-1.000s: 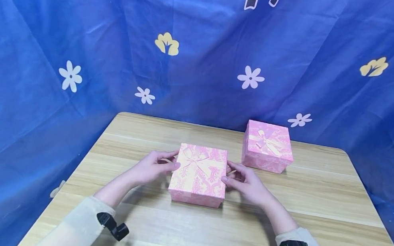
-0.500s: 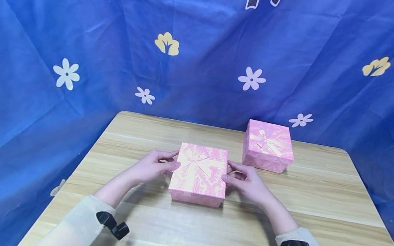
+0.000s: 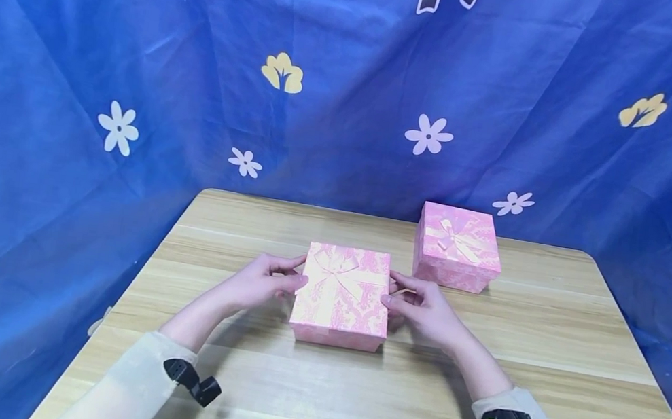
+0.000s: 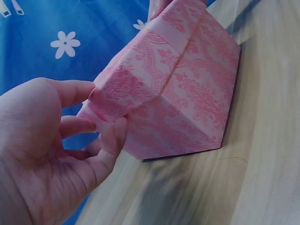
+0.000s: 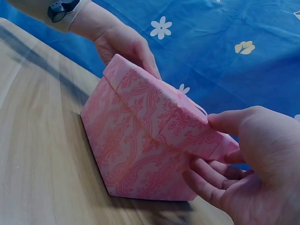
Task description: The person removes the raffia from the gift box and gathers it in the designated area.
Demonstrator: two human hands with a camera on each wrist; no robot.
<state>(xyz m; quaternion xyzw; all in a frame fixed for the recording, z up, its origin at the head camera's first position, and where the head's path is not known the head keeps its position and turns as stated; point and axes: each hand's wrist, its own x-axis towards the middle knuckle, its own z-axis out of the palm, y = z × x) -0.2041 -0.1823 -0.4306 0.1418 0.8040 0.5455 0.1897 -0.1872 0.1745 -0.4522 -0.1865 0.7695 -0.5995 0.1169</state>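
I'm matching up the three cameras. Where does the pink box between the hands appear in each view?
Head: the pink box sits just below centre, between the left hand and right hand.
Left wrist: the pink box is upper middle, right of the left hand.
Right wrist: the pink box is central, left of the right hand.
Shared landmark: the flowered blue backdrop.

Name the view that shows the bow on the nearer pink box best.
Head: the bow shows whole, from above. Both wrist views face the sides of the nearer pink box; I can't make out the bow there.
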